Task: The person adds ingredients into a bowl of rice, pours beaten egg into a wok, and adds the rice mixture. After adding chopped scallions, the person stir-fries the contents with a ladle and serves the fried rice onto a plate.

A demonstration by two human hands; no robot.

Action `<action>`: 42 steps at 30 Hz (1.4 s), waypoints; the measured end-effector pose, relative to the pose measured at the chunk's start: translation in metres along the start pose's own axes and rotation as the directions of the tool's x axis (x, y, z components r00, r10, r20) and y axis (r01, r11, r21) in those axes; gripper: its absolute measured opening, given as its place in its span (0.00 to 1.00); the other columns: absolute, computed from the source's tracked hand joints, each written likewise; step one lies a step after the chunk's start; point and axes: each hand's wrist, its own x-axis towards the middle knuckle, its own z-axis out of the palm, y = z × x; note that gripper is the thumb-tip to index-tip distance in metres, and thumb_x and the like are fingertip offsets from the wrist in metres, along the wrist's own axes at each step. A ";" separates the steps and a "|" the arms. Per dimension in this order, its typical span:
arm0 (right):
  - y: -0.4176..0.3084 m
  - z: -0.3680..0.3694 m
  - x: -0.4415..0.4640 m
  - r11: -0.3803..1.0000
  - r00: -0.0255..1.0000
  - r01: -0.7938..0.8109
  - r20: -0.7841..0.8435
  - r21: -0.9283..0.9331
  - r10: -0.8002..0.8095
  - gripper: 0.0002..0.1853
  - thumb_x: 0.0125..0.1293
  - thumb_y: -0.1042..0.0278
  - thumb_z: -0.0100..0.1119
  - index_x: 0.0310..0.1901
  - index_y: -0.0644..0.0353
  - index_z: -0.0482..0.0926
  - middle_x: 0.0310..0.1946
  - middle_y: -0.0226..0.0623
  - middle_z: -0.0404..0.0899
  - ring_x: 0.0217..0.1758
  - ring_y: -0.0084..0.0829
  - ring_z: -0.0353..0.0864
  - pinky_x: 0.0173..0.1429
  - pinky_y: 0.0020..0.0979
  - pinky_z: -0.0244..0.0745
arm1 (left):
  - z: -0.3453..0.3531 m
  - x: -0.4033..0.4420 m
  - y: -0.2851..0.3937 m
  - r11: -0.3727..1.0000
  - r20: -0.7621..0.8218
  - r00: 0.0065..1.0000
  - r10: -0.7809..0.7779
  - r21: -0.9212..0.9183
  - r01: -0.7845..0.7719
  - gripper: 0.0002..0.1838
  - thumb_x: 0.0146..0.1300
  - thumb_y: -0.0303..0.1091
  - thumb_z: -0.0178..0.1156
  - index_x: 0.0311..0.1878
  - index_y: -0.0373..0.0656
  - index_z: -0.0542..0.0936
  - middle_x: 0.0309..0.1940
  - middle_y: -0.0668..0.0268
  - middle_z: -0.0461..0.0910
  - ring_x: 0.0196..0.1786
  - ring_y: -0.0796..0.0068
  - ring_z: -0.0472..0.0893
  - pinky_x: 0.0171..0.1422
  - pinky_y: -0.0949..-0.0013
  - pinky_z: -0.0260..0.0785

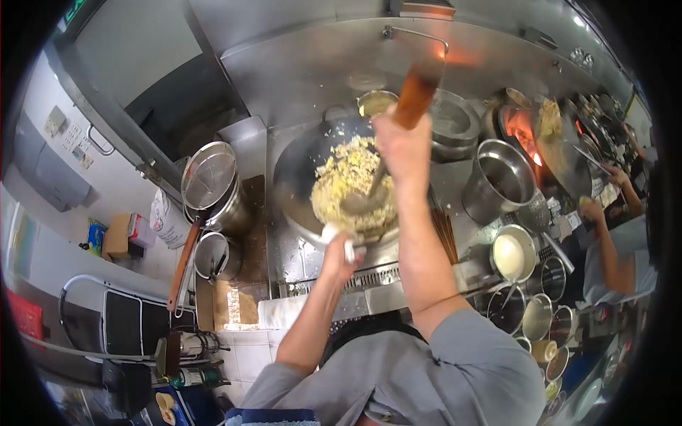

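Fried rice with yellow egg bits (348, 177) fills the middle of a large dark wok (295, 170) in front of me. Some grains are in the air near the wok's far side. My right hand (405, 145) is closed round the wooden handle of a ladle (419, 92), whose metal bowl rests down in the rice. At the near rim, my left hand (342, 257) grips the wok's edge through a folded white cloth (339, 234). The fingers of that hand are slightly blurred.
Left of the wok, a wire strainer (209, 174) lies across a metal pot. A steel pot (499, 181) and a container of pale liquid (513, 255) stand at right. Beyond them burns an open flame (523, 135), near a co-worker's arm (616, 255).
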 end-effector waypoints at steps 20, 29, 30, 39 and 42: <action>-0.018 0.030 -0.029 0.999 0.998 -0.010 -0.061 0.041 0.013 0.13 0.54 0.75 0.57 0.17 0.56 0.65 0.10 0.22 0.61 0.10 0.15 0.60 0.15 0.22 0.51 | -0.028 -0.023 0.023 0.998 0.213 0.977 -0.032 0.060 0.020 0.11 0.67 0.40 0.48 0.47 0.46 0.71 0.35 0.67 0.77 0.35 0.72 0.77 0.26 0.70 0.69; -0.046 0.020 0.019 0.990 0.992 -0.125 -0.026 0.062 0.127 0.13 0.53 0.77 0.57 0.17 0.53 0.65 0.09 0.21 0.58 0.08 0.15 0.56 0.14 0.23 0.50 | -0.060 -0.061 -0.005 0.989 0.236 0.962 -0.140 0.069 0.127 0.12 0.65 0.37 0.49 0.50 0.46 0.70 0.39 0.63 0.77 0.37 0.71 0.77 0.28 0.70 0.69; -0.018 0.028 -0.004 0.995 0.985 0.078 -0.149 -0.059 -0.086 0.13 0.53 0.76 0.57 0.17 0.54 0.65 0.10 0.21 0.60 0.09 0.16 0.58 0.14 0.22 0.51 | -0.046 -0.027 0.014 0.996 0.308 0.948 -0.084 0.018 0.083 0.11 0.65 0.37 0.49 0.47 0.45 0.71 0.38 0.63 0.77 0.36 0.72 0.77 0.27 0.71 0.67; -0.028 0.008 0.030 0.968 0.985 -0.168 0.006 0.189 0.170 0.09 0.53 0.77 0.57 0.20 0.58 0.68 0.10 0.21 0.59 0.10 0.15 0.61 0.14 0.21 0.49 | -0.046 -0.078 -0.019 0.980 0.110 0.978 -0.177 0.115 0.164 0.16 0.62 0.34 0.48 0.54 0.52 0.68 0.41 0.63 0.78 0.37 0.70 0.79 0.24 0.63 0.68; 0.015 0.013 -0.024 1.000 0.998 -0.008 -0.059 0.004 0.008 0.09 0.53 0.76 0.56 0.21 0.58 0.67 0.11 0.21 0.62 0.11 0.15 0.62 0.15 0.22 0.51 | -0.020 0.003 0.007 0.998 0.181 0.983 0.031 0.043 -0.039 0.14 0.64 0.36 0.49 0.51 0.47 0.70 0.37 0.65 0.78 0.39 0.73 0.78 0.29 0.68 0.70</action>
